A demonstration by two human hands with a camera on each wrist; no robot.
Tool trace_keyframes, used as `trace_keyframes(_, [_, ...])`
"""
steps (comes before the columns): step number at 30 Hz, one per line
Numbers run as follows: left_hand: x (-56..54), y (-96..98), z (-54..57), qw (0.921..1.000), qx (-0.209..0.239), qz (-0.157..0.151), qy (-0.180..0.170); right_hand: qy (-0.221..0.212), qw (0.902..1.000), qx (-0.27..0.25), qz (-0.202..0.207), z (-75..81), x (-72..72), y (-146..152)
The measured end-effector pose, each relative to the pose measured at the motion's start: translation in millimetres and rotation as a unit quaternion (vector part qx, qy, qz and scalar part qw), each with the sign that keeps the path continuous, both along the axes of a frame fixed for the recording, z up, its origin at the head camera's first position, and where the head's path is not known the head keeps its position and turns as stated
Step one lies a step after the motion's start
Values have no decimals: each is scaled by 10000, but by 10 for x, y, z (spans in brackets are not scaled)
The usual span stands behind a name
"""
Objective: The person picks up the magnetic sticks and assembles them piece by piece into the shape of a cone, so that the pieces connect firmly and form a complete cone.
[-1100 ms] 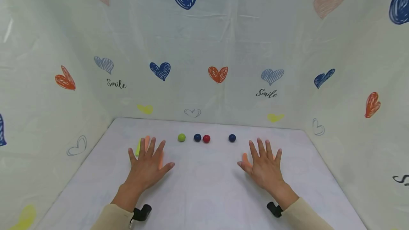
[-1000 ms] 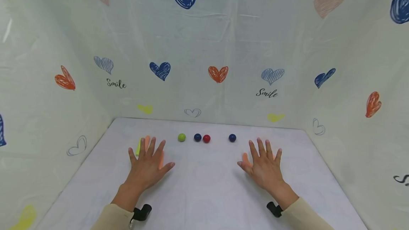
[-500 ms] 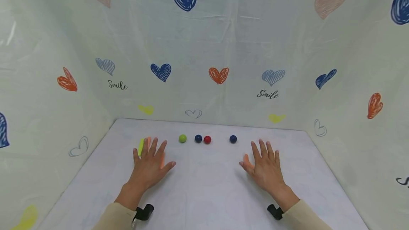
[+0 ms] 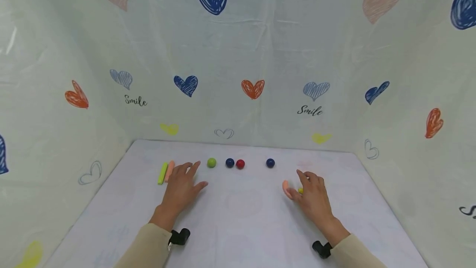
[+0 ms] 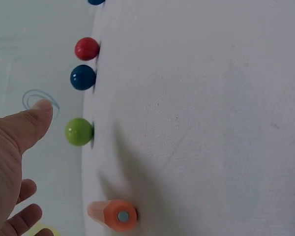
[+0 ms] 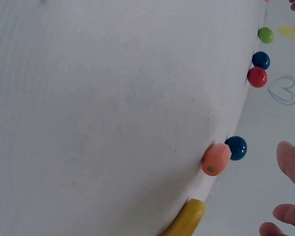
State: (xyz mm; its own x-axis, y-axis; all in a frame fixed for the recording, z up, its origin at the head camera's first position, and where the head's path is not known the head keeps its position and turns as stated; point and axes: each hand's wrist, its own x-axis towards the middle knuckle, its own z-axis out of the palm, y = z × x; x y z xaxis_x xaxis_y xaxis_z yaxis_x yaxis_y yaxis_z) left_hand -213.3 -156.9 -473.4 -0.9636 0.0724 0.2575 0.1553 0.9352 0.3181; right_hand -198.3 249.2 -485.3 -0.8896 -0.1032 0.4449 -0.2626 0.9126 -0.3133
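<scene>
My left hand [image 4: 181, 188] hovers over the table, its fingers bent loosely and thumb held apart, holding nothing. Just left of it lie a yellow-green stick [image 4: 162, 173] and an orange stick [image 4: 169, 171]. In the left wrist view, an orange cylinder [image 5: 120, 215] shows a round grey end. My right hand [image 4: 314, 197] is above an orange, slightly curved piece [image 4: 286, 189], its thumb overlapping it in the head view. A yellow, banana-like piece [image 6: 187, 219] lies partly hidden beneath this hand. Its fingers bend loosely, nothing between them.
Along the back of the white table [image 4: 241, 226] sit a green ball [image 4: 211, 162], a dark blue ball [image 4: 229, 163] beside a red ball [image 4: 240, 164], and another dark blue ball [image 4: 270, 163] farther right. A heart-printed sheet [image 4: 238, 40] rises behind and at both sides.
Both hands go from flat, spread fingers to loosely bent ones. The left hand has shifted right, uncovering the yellow-green and orange sticks. A bit of yellow now shows beside the right thumb.
</scene>
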Motion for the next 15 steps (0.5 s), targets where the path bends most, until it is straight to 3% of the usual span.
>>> trace_keyframes(7, [-214, 71, -30, 9999, -92, 101, -79, -460, 9986, 247, -113, -83, -25, -40])
trace_keyframes(15, [-445, 120, -66, 9997, -153, 151, -79, -548, 9973, 486, -89, -102, -27, -83])
